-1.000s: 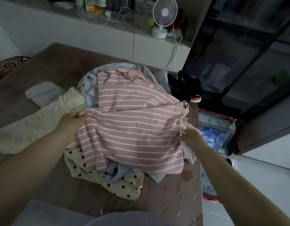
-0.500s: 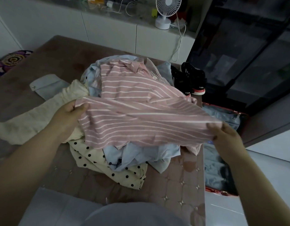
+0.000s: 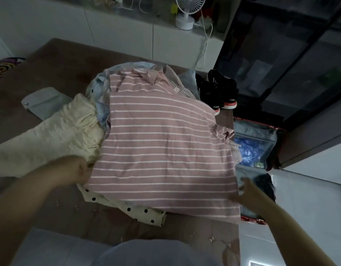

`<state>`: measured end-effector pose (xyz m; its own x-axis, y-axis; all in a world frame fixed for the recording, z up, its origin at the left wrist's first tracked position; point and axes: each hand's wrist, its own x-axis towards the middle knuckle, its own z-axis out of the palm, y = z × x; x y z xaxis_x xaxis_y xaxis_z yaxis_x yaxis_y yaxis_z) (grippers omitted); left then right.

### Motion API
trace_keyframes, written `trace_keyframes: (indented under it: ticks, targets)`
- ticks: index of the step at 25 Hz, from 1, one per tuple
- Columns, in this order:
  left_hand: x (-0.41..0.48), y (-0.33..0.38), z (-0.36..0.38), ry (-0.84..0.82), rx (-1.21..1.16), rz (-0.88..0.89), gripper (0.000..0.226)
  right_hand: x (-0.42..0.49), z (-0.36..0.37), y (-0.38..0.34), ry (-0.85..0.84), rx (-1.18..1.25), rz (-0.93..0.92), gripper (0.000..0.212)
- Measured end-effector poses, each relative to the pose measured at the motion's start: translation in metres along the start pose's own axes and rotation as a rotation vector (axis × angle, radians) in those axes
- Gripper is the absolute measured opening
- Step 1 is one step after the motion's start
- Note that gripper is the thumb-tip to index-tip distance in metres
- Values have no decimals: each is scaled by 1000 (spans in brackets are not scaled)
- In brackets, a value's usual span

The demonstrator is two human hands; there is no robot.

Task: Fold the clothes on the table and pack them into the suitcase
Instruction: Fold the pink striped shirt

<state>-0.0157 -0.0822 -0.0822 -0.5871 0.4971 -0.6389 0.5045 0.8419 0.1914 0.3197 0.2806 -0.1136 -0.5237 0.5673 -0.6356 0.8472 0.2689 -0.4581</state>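
L grip (image 3: 77, 169) holds shirt (image 3: 162, 150); R grip (image 3: 245, 191) — blurry.

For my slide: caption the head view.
Left hand and right hand touch a striped shirt spread on a clothes pile.

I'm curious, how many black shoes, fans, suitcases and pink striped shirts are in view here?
Black shoes: 2
Fan: 1
Suitcase: 1
Pink striped shirt: 1
Total: 5
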Motion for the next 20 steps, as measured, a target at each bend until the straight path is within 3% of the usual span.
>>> trace_keyframes:
  ticks: [1,4,6,9,12,15,20]
  targets:
    - [4,6,-23,58,-33,19,23,11,-13,-16,89,-126,-42,95]
    - [34,43,-82,501,-136,269,35,47,-40,-90,262,-303,-313,65]
    - [59,79,-108,675,-61,348,48,72,-41,-142,299,-328,-453,57]
    - [95,120,-132,800,-5,375,50,103,-36,-209,329,-328,-570,58]
    - [124,134,-154,837,11,346,55,132,-40,-246,320,-445,-584,65]
    - [144,144,-173,751,147,299,52,141,-48,-253,285,-746,-554,32]
    - [148,148,-191,705,-5,418,21,96,-62,-205,545,-616,-1016,16]
